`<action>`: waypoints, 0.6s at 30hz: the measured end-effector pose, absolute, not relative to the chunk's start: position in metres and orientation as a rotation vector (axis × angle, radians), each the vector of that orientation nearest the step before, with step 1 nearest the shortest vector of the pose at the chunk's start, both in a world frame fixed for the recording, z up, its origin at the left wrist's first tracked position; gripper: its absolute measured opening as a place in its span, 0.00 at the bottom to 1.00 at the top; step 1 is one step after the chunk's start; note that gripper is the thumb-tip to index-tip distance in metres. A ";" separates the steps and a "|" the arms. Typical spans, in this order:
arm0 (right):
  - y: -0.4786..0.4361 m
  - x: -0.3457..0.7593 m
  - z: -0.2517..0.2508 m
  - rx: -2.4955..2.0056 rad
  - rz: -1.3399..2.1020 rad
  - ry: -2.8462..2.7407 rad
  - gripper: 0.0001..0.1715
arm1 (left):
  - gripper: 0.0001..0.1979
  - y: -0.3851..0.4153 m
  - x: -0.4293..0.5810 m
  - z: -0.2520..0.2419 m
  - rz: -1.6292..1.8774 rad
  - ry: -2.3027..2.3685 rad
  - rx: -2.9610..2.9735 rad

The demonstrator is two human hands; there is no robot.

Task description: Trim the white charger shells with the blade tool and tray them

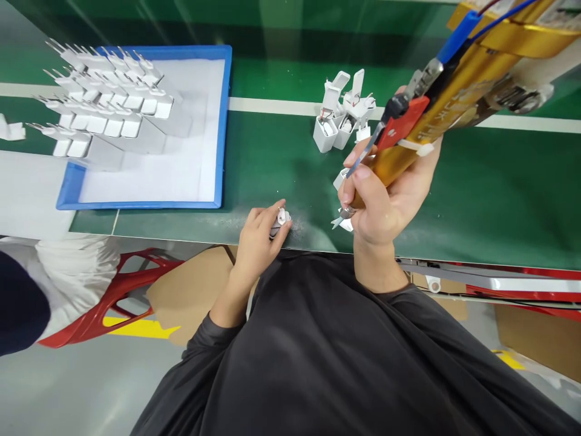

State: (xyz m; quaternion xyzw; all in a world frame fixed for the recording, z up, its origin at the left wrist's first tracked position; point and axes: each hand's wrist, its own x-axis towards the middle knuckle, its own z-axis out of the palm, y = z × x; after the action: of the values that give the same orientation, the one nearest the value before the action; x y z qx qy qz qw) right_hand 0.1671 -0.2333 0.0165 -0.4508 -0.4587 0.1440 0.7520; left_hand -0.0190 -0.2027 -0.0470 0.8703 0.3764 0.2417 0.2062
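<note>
My right hand [385,194] is wrapped round a gold-coloured tool [458,91] with a red trigger piece [402,121], a blue connector and a thin metal tip [338,221] pointing down at the green belt. A small white part [347,225] lies right under the tip. My left hand [261,236] rests at the belt's near edge, fingers pinched on a small white and grey piece [280,219]. Behind the tool stands a cluster of open white plug housings [340,118].
A blue tray [222,121] with a white liner holds several rows of white plug adapters [102,100] at the left. A white stripe [272,106] crosses the green belt. Below left are a red chair [122,290] and another person's dark sleeve [18,303].
</note>
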 end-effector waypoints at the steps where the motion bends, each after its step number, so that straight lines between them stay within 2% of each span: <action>1: -0.233 0.168 0.016 -1.001 0.318 -0.996 0.31 | 0.19 -0.205 -0.017 -0.050 0.710 1.087 2.414; 7: -0.236 0.172 0.014 -1.004 0.308 -0.983 0.30 | 0.14 -0.210 -0.010 -0.065 0.875 1.223 2.317; 9: -0.238 0.176 0.014 -0.990 0.306 -0.988 0.28 | 0.15 -0.211 -0.010 -0.067 0.802 1.275 2.333; 14: -0.249 0.189 0.012 -0.927 0.286 -0.971 0.20 | 0.20 -0.209 -0.016 -0.064 0.363 1.361 2.528; 18: -0.261 0.204 0.010 -0.913 0.305 -0.984 0.19 | 0.24 -0.176 -0.022 -0.052 0.373 1.450 2.566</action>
State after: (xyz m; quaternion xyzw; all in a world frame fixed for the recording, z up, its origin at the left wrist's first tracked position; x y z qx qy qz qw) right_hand 0.2036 -0.2610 0.0097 -0.4211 -0.4541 0.1408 0.7724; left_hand -0.0220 -0.1759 -0.0517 0.8606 0.4863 0.1251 0.0852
